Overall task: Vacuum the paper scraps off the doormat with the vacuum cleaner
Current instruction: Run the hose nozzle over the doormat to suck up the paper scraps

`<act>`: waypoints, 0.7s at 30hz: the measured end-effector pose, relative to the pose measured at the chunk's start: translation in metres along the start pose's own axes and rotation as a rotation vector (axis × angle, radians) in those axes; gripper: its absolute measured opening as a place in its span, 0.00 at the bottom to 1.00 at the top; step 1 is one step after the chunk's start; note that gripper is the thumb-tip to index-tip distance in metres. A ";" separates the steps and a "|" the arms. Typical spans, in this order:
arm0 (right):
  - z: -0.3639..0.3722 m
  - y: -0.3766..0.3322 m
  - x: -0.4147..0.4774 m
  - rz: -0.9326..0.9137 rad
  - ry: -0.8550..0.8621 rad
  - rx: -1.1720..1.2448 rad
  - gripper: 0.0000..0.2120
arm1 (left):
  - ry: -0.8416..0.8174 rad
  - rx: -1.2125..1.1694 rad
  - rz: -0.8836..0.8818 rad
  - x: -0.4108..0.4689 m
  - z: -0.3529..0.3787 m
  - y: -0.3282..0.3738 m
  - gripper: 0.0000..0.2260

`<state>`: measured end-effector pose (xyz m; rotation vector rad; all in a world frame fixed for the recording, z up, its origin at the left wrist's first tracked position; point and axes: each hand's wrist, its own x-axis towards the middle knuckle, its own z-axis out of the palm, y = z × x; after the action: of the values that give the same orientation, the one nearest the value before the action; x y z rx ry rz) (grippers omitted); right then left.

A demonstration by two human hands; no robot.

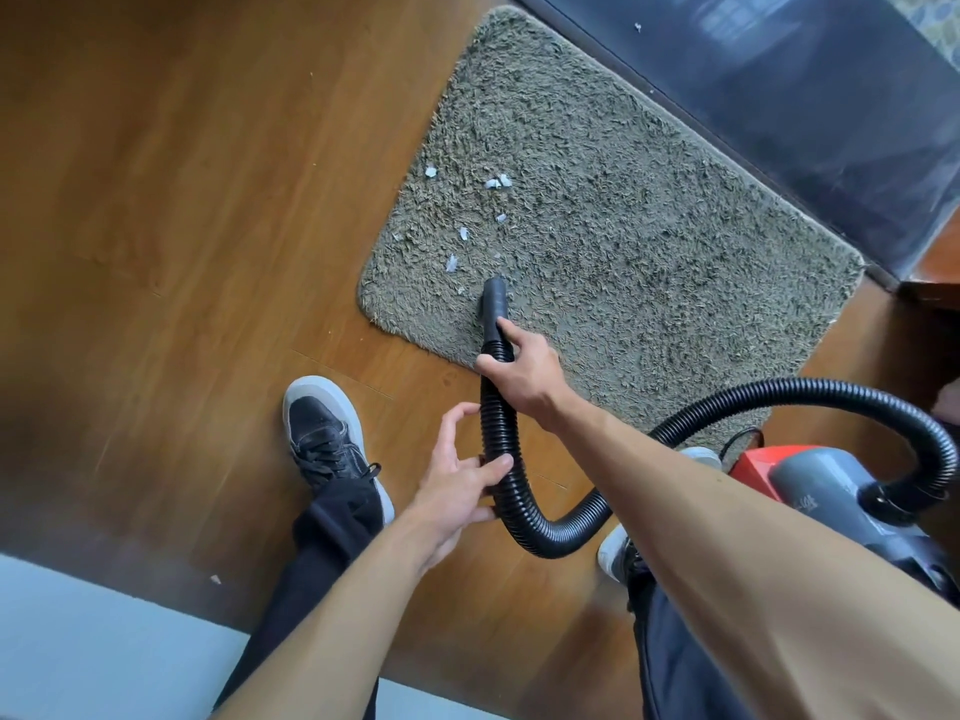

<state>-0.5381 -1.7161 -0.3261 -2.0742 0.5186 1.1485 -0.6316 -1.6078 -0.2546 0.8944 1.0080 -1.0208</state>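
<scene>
A shaggy grey-green doormat point(613, 210) lies on the wooden floor. Several white paper scraps point(497, 182) are scattered over its left part. The black ribbed vacuum hose point(501, 439) ends in a smooth black nozzle point(494, 297) resting on the mat just below the scraps. My right hand point(524, 374) grips the hose right behind the nozzle. My left hand point(460, 480) holds the hose lower down, thumb on top and fingers underneath. The hose loops right to the red and grey vacuum cleaner point(831, 491) at my right side.
My left shoe point(324, 441) stands on the wooden floor point(182, 200) left of the mat; my right shoe point(615, 556) is partly hidden under my arm. A dark glass door point(779, 96) borders the mat's far edge. One scrap point(215, 579) lies on the floor near a pale surface point(78, 646).
</scene>
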 end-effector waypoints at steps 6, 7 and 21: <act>0.012 -0.020 0.001 -0.025 -0.073 -0.053 0.37 | 0.020 -0.084 0.008 -0.008 -0.011 0.000 0.25; 0.016 -0.023 0.002 -0.031 -0.086 -0.068 0.38 | 0.024 -0.101 0.009 -0.008 -0.013 0.000 0.24; 0.023 -0.042 0.019 -0.118 -0.117 -0.118 0.34 | 0.034 -0.176 0.054 -0.002 -0.025 0.007 0.24</act>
<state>-0.5151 -1.6711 -0.3349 -2.0918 0.2751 1.2477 -0.6311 -1.5826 -0.2590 0.7918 1.0796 -0.8596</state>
